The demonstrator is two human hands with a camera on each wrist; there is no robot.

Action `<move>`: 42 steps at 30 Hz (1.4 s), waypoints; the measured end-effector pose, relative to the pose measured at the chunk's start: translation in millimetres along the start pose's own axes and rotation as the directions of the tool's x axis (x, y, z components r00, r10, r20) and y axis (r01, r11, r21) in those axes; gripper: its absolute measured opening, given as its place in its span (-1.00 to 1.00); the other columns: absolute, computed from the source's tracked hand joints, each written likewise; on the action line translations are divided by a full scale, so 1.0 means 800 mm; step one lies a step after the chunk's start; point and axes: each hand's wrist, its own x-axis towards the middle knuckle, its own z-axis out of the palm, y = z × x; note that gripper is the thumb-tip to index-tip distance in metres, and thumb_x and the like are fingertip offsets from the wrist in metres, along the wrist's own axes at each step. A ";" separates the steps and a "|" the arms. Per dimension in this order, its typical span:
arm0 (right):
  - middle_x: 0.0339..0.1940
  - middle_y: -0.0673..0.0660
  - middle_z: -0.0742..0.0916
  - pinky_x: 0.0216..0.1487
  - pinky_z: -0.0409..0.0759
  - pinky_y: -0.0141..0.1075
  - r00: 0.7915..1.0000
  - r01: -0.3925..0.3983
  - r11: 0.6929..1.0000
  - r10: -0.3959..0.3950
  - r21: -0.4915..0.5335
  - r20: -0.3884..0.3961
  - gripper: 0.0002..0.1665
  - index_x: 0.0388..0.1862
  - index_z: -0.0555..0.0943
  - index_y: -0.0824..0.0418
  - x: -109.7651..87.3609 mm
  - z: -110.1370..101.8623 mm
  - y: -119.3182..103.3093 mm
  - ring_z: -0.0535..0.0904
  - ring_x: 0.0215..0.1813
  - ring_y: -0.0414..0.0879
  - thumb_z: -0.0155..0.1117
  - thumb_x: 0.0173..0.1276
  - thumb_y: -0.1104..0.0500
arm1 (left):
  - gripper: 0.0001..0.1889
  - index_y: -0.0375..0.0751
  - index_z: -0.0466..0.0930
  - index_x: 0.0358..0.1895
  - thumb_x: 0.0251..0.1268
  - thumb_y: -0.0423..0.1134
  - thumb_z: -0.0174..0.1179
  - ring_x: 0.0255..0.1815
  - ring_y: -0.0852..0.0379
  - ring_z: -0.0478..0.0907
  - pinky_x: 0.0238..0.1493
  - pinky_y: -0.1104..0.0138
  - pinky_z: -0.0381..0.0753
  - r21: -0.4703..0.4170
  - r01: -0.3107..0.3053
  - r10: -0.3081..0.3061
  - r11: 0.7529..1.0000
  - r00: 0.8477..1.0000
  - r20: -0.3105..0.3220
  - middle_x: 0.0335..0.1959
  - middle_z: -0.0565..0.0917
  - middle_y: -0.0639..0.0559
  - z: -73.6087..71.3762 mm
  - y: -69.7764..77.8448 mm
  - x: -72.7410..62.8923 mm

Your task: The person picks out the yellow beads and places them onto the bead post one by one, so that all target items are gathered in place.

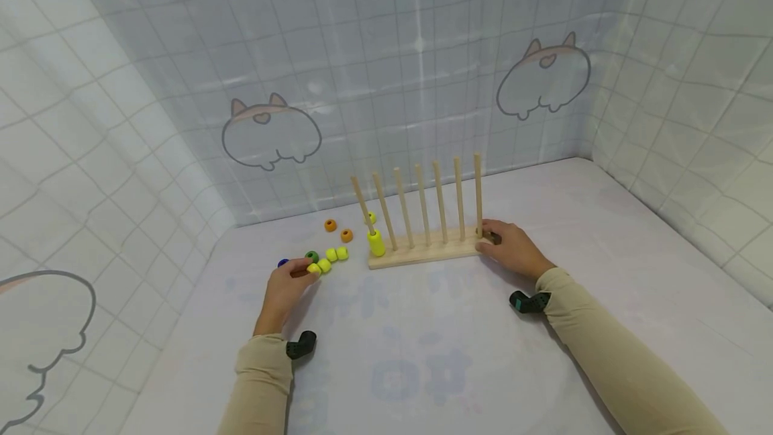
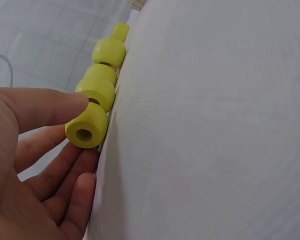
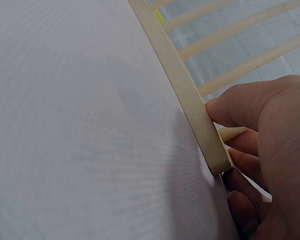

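My left hand (image 1: 285, 291) pinches a yellow bead (image 2: 98, 121) between thumb and fingers, at the near end of a row of yellow beads (image 1: 332, 255) on the table. The bead's hole faces the wrist camera. My right hand (image 1: 513, 250) grips the right end of a wooden base (image 3: 175, 75), thumb on its near edge and fingers behind it. Seven wooden pegs (image 1: 439, 200) would exceed my count, so several stand upright in that base. Yellow beads (image 1: 377, 245) sit stacked at the bottom of the leftmost peg.
Two orange beads (image 1: 347, 235) lie left of the base. Behind the leftmost peg is another yellow bead (image 1: 372, 218). A green bead (image 1: 311, 256) and a partly hidden blue bead (image 1: 282, 262) are beside my left hand. Grid-patterned walls (image 1: 386, 86) enclose the white table (image 1: 398, 334).
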 end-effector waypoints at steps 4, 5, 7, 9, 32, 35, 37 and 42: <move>0.45 0.33 0.44 0.41 0.31 0.13 1.000 0.003 1.000 -0.003 0.005 -0.002 -0.43 0.29 0.52 0.43 0.000 0.000 -0.001 0.34 0.44 0.28 0.32 0.41 0.14 | -0.51 -0.20 0.47 0.35 0.40 -0.21 0.24 0.24 -0.11 0.44 0.25 0.06 0.49 0.003 -0.014 0.014 1.000 1.000 0.001 0.23 0.51 -0.18 0.000 -0.001 -0.001; 0.45 0.33 0.44 0.41 0.31 0.13 1.000 0.007 1.000 -0.007 0.004 -0.002 -0.44 0.29 0.53 0.43 0.000 0.000 -0.001 0.34 0.44 0.28 0.32 0.41 0.15 | -0.51 -0.21 0.47 0.35 0.40 -0.21 0.24 0.24 -0.11 0.44 0.25 0.06 0.49 0.003 -0.018 0.018 1.000 1.000 0.001 0.23 0.51 -0.18 0.000 -0.001 -0.001; 0.45 0.33 0.44 0.41 0.31 0.13 1.000 0.011 1.000 -0.011 0.001 -0.004 -0.44 0.29 0.53 0.43 -0.001 0.000 0.000 0.34 0.43 0.28 0.32 0.41 0.15 | -0.52 -0.21 0.47 0.35 0.40 -0.22 0.24 0.23 -0.10 0.44 0.24 0.07 0.50 0.012 -0.024 0.024 1.000 1.000 -0.003 0.23 0.51 -0.18 0.000 -0.002 0.000; 0.45 0.33 0.44 0.41 0.32 0.12 1.000 0.015 1.000 -0.015 -0.003 -0.005 -0.45 0.28 0.53 0.43 -0.001 -0.001 0.001 0.34 0.44 0.28 0.32 0.41 0.16 | -0.52 -0.21 0.48 0.34 0.40 -0.22 0.24 0.22 -0.10 0.45 0.22 0.08 0.51 0.019 -0.022 0.023 1.000 1.000 -0.006 0.22 0.52 -0.18 0.001 -0.002 0.001; 0.46 0.34 0.43 0.42 0.30 0.13 1.000 0.008 1.000 -0.008 0.004 -0.004 -0.46 0.26 0.54 0.44 0.001 0.002 0.000 0.32 0.45 0.29 0.31 0.41 0.15 | -0.58 -0.18 0.53 0.29 0.41 -0.20 0.24 0.22 -0.08 0.46 0.22 0.08 0.50 0.014 -0.055 0.055 0.998 0.996 -0.064 0.22 0.54 -0.12 0.004 -0.004 0.002; 0.47 0.32 0.42 0.42 0.31 0.11 1.000 0.002 1.000 -0.002 0.007 0.000 -0.46 0.27 0.54 0.44 0.000 0.001 0.000 0.31 0.46 0.27 0.31 0.41 0.16 | -0.58 -0.16 0.54 0.28 0.41 -0.18 0.24 0.24 -0.08 0.46 0.22 0.08 0.51 -0.003 -0.052 0.052 0.999 0.996 -0.068 0.24 0.53 -0.10 0.004 -0.005 0.002; 0.48 0.31 0.42 0.42 0.31 0.10 1.000 -0.002 1.000 0.002 0.005 0.004 -0.45 0.29 0.53 0.43 0.000 0.001 0.000 0.31 0.46 0.26 0.30 0.42 0.16 | -0.57 -0.15 0.53 0.28 0.41 -0.16 0.24 0.24 -0.08 0.46 0.22 0.07 0.51 -0.010 -0.059 0.058 0.998 0.996 -0.069 0.26 0.52 -0.10 0.003 -0.006 0.002; 0.48 0.30 0.41 0.42 0.32 0.10 1.000 -0.006 1.000 0.006 0.005 0.009 -0.45 0.29 0.52 0.43 0.000 -0.001 -0.001 0.31 0.46 0.26 0.30 0.42 0.15 | -0.55 -0.13 0.53 0.30 0.39 -0.16 0.26 0.24 -0.06 0.46 0.21 0.07 0.51 -0.040 -0.082 0.079 0.996 0.995 -0.068 0.27 0.53 -0.06 0.001 -0.010 0.004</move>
